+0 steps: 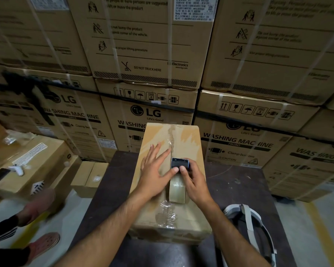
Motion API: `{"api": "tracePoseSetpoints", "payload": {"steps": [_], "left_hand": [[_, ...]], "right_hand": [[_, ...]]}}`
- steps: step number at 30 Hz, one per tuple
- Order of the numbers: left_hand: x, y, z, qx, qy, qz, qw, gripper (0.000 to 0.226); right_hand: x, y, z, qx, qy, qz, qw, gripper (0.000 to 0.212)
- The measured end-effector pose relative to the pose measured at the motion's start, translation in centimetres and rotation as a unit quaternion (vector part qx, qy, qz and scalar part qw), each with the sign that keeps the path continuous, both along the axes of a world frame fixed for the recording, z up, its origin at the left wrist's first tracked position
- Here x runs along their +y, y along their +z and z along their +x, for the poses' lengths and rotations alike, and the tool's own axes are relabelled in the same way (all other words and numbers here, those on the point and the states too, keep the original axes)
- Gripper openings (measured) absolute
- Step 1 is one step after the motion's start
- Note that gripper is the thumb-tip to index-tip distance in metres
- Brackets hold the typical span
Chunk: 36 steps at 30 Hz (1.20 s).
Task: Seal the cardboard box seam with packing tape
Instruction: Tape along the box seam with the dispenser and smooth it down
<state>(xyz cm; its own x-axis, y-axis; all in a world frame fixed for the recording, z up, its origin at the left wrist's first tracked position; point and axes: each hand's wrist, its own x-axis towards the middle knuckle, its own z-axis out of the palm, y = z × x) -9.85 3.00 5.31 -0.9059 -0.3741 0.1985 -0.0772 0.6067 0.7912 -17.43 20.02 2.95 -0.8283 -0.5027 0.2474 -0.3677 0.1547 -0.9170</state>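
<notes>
We have the cardboard box (158, 212) lying lengthwise on the dark table (237, 182), its top seam (171, 149) running away from us. Our right hand (196, 182) is wrapped around the tape dispenser (179, 164), fingers closed on its dark head, with the clear tape roll (177, 189) standing on the seam about midway along. Our left hand (154, 170) lies flat and open on the left flap, fingers spread, thumb touching the dispenser.

The box looks light and fairly stiff, though the flaps will likely give under pressure, so we press beside the seam, not on it. The tape is thin, sticky and prone to wrinkling; crinkled film already shows near the front edge. We judge the dispenser is best held by its body, clear of the cutter. Whether tape already covers the far stretch is hard to tell.
</notes>
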Motion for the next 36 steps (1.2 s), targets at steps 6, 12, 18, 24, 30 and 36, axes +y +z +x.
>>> {"api": "tracePoseSetpoints", "payload": {"steps": [6,12,18,24,30,36], "left_hand": [[-1.3,0.4,-0.2,0.019,-0.007,-0.011,1.0,0.043],[-1.6,0.7,-0.5,0.01,-0.013,-0.043,0.999,0.04],[-2.1,0.7,-0.5,0.002,-0.021,-0.07,0.997,0.039],[-2.2,0.6,-0.3,0.007,-0.023,-0.081,0.996,0.038],[-1.5,0.2,0.6,-0.014,0.0,-0.062,0.998,0.071],[2.5,-3.4,4.6,-0.09,0.076,0.012,0.993,0.099]], "right_hand": [[-0.5,0.7,0.6,-0.009,0.031,0.027,0.999,0.033],[-0.2,1.2,0.1,0.052,0.045,0.07,0.995,0.045],[0.2,0.4,-1.5,0.219,-0.001,0.043,0.975,0.041],[0.3,0.7,-2.5,0.289,-0.029,0.042,0.956,0.024],[0.7,1.3,-3.2,0.375,-0.022,0.078,0.923,0.022],[0.6,1.0,-3.2,0.377,-0.037,0.076,0.922,0.02]]}}
